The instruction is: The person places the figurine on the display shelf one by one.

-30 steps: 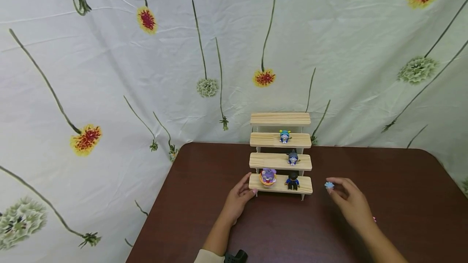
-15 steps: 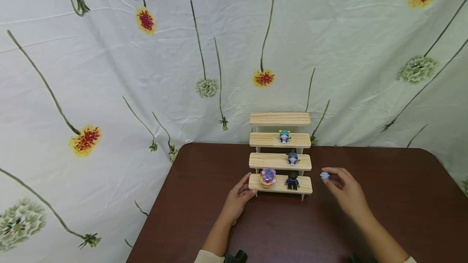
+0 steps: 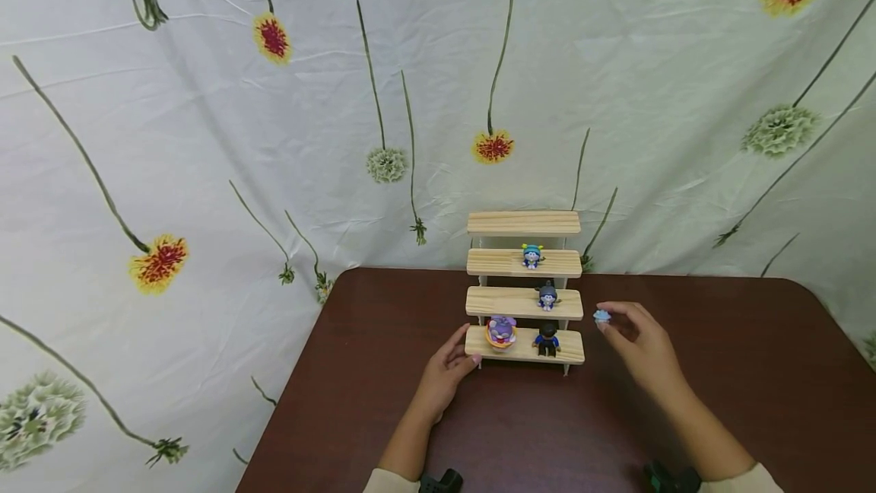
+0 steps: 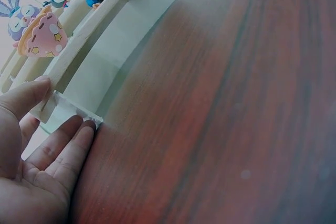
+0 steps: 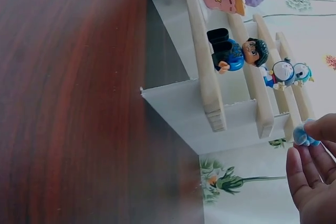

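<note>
A small light-blue toy (image 3: 601,316) of unclear kind is pinched between thumb and fingertips of my right hand (image 3: 643,345), just right of the stepped wooden display shelf (image 3: 523,300). My left hand (image 3: 445,373) holds the left end of the lowest step; in the left wrist view its thumb lies on the board and other fingers touch the side panel. On that step sit a purple rabbit-eared figure in a pink cup (image 3: 502,332) and a dark-haired toy figure (image 3: 547,340). A grey-hooded figure (image 3: 547,297) sits one step up, a blue-hatted figure (image 3: 532,256) above it.
The shelf stands near the back of a dark brown table (image 3: 520,424). Behind hangs a pale cloth (image 3: 328,120) printed with flowers. Dark wrist devices show at the bottom edge of the head view.
My right hand has moved left and away from me with the light-blue toy, closer to the shelf. The left hand keeps its hold in the same place.
</note>
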{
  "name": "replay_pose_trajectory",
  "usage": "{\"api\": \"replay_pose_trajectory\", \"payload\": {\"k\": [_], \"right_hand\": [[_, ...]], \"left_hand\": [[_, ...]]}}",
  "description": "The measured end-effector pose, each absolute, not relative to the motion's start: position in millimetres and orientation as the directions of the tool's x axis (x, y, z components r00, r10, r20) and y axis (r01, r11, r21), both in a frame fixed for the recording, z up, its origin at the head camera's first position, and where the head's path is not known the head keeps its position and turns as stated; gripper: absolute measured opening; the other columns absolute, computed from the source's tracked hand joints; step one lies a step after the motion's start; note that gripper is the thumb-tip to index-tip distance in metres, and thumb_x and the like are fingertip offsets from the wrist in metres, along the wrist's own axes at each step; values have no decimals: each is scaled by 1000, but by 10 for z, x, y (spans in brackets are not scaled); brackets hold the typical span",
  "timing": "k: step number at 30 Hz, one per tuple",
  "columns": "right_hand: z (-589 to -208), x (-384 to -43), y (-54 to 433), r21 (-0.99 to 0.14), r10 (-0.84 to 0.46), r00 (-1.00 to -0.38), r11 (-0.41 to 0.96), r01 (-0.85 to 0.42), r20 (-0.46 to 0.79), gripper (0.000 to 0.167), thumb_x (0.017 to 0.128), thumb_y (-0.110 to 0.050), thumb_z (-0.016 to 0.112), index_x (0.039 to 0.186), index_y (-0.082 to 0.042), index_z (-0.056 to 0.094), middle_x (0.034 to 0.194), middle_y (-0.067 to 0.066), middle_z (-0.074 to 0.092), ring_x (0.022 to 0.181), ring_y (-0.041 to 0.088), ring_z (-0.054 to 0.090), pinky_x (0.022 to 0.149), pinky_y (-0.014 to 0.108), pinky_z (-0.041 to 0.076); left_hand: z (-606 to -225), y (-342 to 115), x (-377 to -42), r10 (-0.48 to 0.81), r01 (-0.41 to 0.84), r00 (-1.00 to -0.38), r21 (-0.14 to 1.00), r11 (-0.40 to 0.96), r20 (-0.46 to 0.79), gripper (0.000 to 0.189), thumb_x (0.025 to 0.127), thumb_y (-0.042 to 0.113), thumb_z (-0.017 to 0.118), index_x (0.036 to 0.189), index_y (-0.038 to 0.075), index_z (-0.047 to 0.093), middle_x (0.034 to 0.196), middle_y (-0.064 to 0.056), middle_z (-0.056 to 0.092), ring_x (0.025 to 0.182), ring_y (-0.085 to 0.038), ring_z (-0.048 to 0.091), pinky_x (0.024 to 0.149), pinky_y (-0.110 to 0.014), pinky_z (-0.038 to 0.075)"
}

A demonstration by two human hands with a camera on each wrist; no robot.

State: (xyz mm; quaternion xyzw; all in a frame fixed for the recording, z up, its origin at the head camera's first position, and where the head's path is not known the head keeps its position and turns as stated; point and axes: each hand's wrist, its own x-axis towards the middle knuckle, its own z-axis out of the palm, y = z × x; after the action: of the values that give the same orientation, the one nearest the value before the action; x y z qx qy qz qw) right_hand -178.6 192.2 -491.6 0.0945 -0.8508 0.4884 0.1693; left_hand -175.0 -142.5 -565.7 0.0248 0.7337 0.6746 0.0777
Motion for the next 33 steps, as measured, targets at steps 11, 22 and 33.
{"api": "replay_pose_trajectory", "payload": {"k": [11, 22, 33], "right_hand": [[-4795, -1885, 1871, -804, 8, -936, 516, -297, 351, 27, 98, -12, 67, 124, -6, 67, 115, 9, 64, 98, -17, 54, 83, 3, 46], [-4754, -2067, 1821, -799, 5, -929, 513, -315, 370, 27, 97, -7, 67, 124, -4, 67, 117, 12, 63, 97, -17, 52, 82, 1, 45], [-4664, -2169, 1752, -782, -6, -922, 528, -332, 387, 27, 98, -8, 66, 124, -4, 66, 119, 12, 63, 98, -12, 54, 81, 0, 44]], "left_hand": [[-5656, -1424, -1762, 138, -69, -987, 994, 85, -80, 69, 96, 27, 71, 157, 24, 39, 131, -17, 67, 112, -24, 68, 97, -30, 53], [-5648, -1427, -1768, 137, -82, -986, 993, 88, -93, 69, 95, 26, 72, 156, 26, 40, 130, -17, 67, 110, -19, 68, 94, -25, 52], [-5666, -1417, -1775, 129, -88, -987, 991, 98, -100, 68, 96, 26, 71, 156, 27, 40, 131, -16, 67, 110, -19, 68, 97, -29, 52]]}}
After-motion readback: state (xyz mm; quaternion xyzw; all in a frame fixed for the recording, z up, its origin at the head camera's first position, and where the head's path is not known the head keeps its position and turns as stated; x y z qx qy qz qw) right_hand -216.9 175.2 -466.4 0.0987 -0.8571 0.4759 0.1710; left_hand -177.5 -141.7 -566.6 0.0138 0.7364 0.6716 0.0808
